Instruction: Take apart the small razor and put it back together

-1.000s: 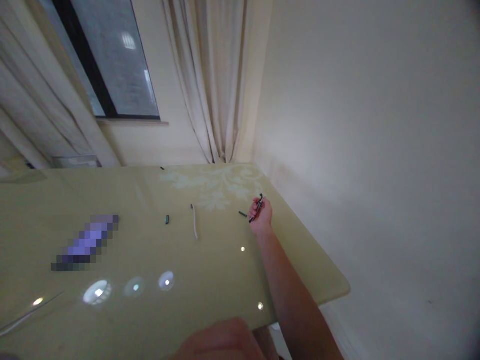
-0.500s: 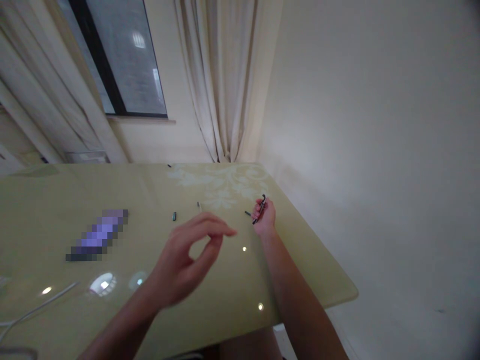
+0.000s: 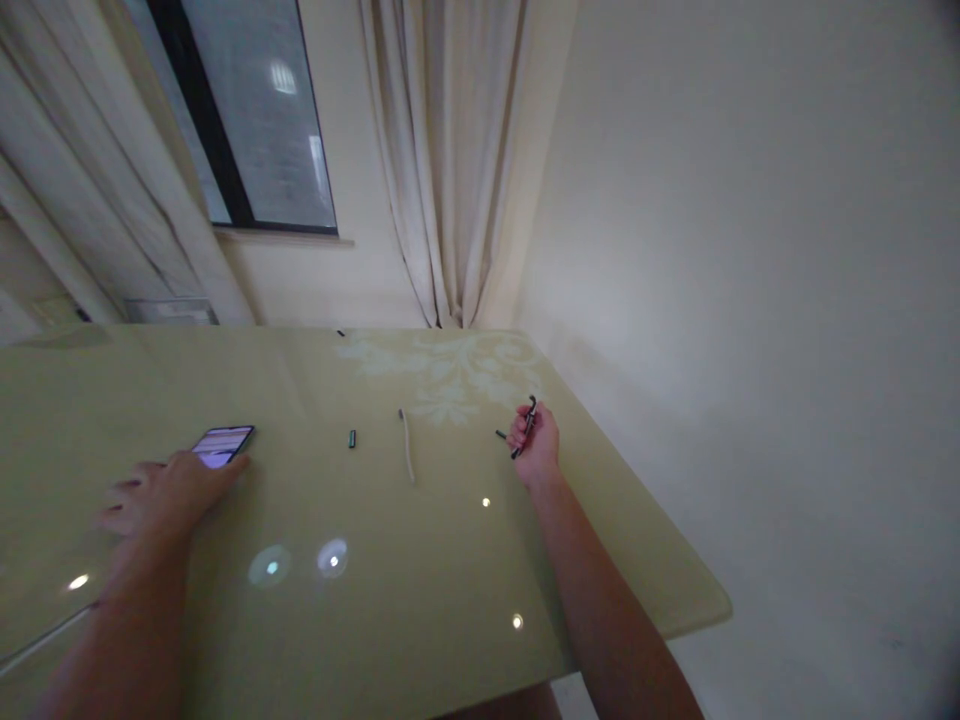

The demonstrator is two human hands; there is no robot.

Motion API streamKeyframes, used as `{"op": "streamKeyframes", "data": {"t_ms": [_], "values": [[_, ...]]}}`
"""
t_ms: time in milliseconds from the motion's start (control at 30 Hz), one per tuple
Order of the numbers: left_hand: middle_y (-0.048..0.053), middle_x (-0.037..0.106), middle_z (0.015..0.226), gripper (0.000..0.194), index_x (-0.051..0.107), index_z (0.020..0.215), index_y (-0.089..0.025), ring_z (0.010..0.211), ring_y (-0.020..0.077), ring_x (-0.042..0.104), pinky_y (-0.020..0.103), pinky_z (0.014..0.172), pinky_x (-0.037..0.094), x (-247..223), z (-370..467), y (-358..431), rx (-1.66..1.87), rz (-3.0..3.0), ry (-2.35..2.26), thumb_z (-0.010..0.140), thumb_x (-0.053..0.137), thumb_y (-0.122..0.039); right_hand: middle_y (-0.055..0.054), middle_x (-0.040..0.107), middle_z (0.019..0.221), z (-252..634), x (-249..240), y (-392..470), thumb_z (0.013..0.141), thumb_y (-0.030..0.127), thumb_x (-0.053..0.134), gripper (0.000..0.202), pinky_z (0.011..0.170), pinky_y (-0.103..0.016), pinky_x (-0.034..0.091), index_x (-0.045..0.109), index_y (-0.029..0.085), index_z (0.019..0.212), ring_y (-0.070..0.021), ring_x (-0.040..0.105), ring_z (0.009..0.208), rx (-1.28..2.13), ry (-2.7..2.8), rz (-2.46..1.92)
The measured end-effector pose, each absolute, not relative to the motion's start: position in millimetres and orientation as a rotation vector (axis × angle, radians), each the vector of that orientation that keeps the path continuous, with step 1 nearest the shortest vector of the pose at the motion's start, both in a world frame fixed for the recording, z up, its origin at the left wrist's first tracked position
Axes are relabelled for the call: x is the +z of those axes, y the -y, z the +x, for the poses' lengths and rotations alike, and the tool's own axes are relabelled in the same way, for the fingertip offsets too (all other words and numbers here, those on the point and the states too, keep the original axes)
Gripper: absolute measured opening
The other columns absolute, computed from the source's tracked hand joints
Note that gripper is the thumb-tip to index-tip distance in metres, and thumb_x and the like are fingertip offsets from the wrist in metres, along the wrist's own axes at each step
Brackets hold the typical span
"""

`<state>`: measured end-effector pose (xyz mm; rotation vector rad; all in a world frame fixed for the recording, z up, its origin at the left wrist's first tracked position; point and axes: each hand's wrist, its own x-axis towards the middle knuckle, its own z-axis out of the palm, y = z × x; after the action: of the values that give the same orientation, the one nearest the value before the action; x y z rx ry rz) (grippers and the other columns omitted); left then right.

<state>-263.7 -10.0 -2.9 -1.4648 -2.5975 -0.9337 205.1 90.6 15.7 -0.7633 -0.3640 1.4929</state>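
Observation:
At the left of the view my left hand [image 3: 169,495] lies over the near part of a phone [image 3: 223,443] with a lit screen, its fingers spread and its thumb along the phone's right side. My right hand [image 3: 535,445], near the table's right side, has its fingers wrapped round a thin dark object with a hooked upper end [image 3: 532,403]. Just left of that hand a small dark stick [image 3: 501,434] rests on the table. Between the hands are a thin white stick with a dark tip [image 3: 408,450] and a small dark block [image 3: 352,439].
The glossy greenish table [image 3: 390,620] shows light reflections and meets a pale wall [image 3: 750,300] at the right. A white cable [image 3: 49,635] lies at the lower left. A tiny dark piece [image 3: 340,333] is near the far edge, below the curtains [image 3: 450,180].
My left hand has moved left from the middle of the table onto the phone, and its fingers have spread. The white stick is now uncovered. My right hand still holds the dark object.

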Motion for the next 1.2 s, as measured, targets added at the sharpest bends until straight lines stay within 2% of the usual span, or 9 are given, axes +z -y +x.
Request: {"op": "streamKeyframes", "data": {"t_ms": [100, 233, 333, 433, 533, 600, 667, 833, 1200], "values": [[0.024, 0.065, 0.126, 0.070, 0.069, 0.098, -0.017, 0.124, 0.0735, 0.041, 0.087, 0.075, 0.036, -12.6, -277.1, 7.3, -0.824, -1.098, 2.810, 0.056, 0.070, -0.072, 0.008, 0.042, 0.046, 205.7, 19.0, -87.6, 0.094, 0.038, 0.050, 0.031, 0.036, -0.018, 0.022, 0.058, 0.018, 0.072, -0.0055, 0.031, 0.034, 1.495, 0.368, -0.725], [0.023, 0.059, 0.137, 0.083, 0.069, 0.114, -0.020, 0.129, 0.0719, 0.039, 0.085, 0.083, 0.040, -19.8, -288.3, 6.3, -0.790, -1.107, 2.820, 0.051, 0.072, -0.075, 0.008, 0.043, 0.047, 204.7, 19.1, -84.8, 0.091, 0.043, 0.056, 0.030, 0.036, -0.018, 0.024, 0.058, 0.019, 0.073, -0.0057, 0.031, 0.035, 1.499, 0.424, -0.716], [0.021, 0.062, 0.135, 0.076, 0.069, 0.112, -0.023, 0.128, 0.0685, 0.042, 0.083, 0.084, 0.042, -17.9, -280.9, 7.1, -0.763, -1.112, 2.776, 0.057, 0.070, -0.075, 0.009, 0.042, 0.048, 201.8, 16.5, -84.4, 0.089, 0.046, 0.059, 0.031, 0.036, -0.017, 0.023, 0.058, 0.019, 0.074, -0.0053, 0.031, 0.035, 1.490, 0.467, -0.730], [0.015, 0.066, 0.130, 0.064, 0.067, 0.115, -0.022, 0.130, 0.0610, 0.046, 0.080, 0.091, 0.042, -12.9, -247.6, -1.9, -0.709, -1.331, 2.527, 0.076, 0.058, -0.072, 0.009, 0.042, 0.048, 197.8, 12.8, -84.9, 0.090, 0.046, 0.059, 0.032, 0.035, -0.017, 0.023, 0.058, 0.019, 0.073, -0.0049, 0.030, 0.034, 1.504, 0.486, -0.768], [0.019, 0.068, 0.128, 0.060, 0.065, 0.125, -0.015, 0.126, 0.0460, 0.057, 0.065, 0.102, 0.046, -12.9, -200.1, -23.0, -0.726, -1.830, 2.275, 0.090, 0.047, -0.060, 0.009, 0.043, 0.047, 193.1, 10.0, -85.4, 0.090, 0.046, 0.060, 0.033, 0.034, -0.018, 0.020, 0.059, 0.019, 0.071, -0.0048, 0.029, 0.033, 1.532, 0.534, -0.844], [0.021, 0.068, 0.130, 0.061, 0.066, 0.125, -0.011, 0.126, 0.0393, 0.060, 0.055, 0.108, 0.046, -16.8, -173.8, -36.1, -0.738, -2.119, 2.190, 0.089, 0.047, -0.056, 0.008, 0.045, 0.047, 190.6, 10.0, -85.4, 0.090, 0.045, 0.061, 0.033, 0.033, -0.018, 0.019, 0.060, 0.018, 0.072, -0.0045, 0.030, 0.033, 1.549, 0.575, -0.872], [0.019, 0.070, 0.127, 0.055, 0.071, 0.118, -0.014, 0.120, 0.0357, 0.064, 0.051, 0.109, 0.046, -21.3, -157.9, -42.8, -0.746, -2.264, 2.141, 0.087, 0.048, -0.053, 0.008, 0.046, 0.048, 190.0, 11.8, -85.3, 0.090, 0.046, 0.061, 0.033, 0.034, -0.018, 0.020, 0.062, 0.017, 0.073, -0.0041, 0.030, 0.034, 1.553, 0.587, -0.851], [0.013, 0.074, 0.108, 0.047, 0.075, 0.105, -0.018, 0.088, 0.0265, 0.073, 0.041, 0.090, 0.057, -23.3, -149.8, -38.4, -0.901, -2.351, 2.191, 0.087, 0.046, -0.050, 0.009, 0.041, 0.049, 201.0, 17.8, -87.0, 0.092, 0.048, 0.058, 0.035, 0.035, -0.017, 0.022, 0.063, 0.018, 0.074, -0.0044, 0.030, 0.035, 1.442, 0.515, -0.743], [0.017, 0.073, 0.107, 0.046, 0.073, 0.112, -0.015, 0.102, 0.0316, 0.069, 0.046, 0.096, 0.054, -32.2, -139.5, -37.2, -0.771, -2.442, 1.931, 0.094, 0.036, -0.035, 0.009, 0.041, 0.048, 201.7, 18.0, -86.8, 0.090, 0.050, 0.058, 0.035, 0.035, -0.018, 0.022, 0.059, 0.020, 0.073, -0.0056, 0.028, 0.035, 1.454, 0.494, -0.732]]}}
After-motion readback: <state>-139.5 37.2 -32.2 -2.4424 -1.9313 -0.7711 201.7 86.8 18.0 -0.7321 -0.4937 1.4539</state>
